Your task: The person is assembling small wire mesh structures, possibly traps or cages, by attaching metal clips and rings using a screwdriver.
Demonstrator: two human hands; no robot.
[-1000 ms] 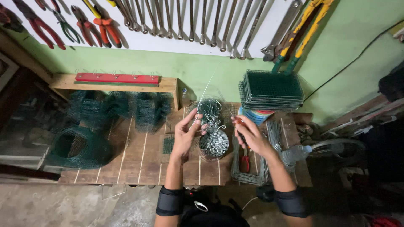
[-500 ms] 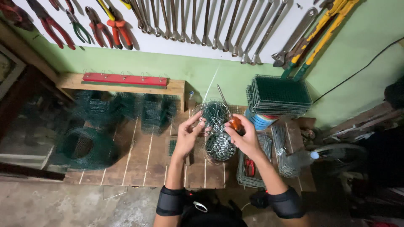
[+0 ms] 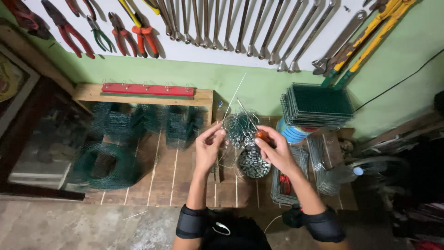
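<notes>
Green wire-mesh piece [image 3: 239,127], small and rounded, is pinched between both hands above the wooden-plank tabletop [image 3: 175,180]. Left hand [image 3: 208,149] grips its edge; right hand [image 3: 276,150] also closes around an orange-handled tool [image 3: 262,135]. Below sits a round bowl of small metal clips [image 3: 253,163].

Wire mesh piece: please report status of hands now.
Left hand pinches mesh piece. Right hand grips orange-handled tool at it. Bowl of small metal parts below.

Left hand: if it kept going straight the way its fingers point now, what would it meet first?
The left hand points up and right, toward the small wire mesh piece held over the wooden bench. That mesh looks like the first contact; its fingertips seem nearly on it already, though depth is hard to judge from above.
</notes>
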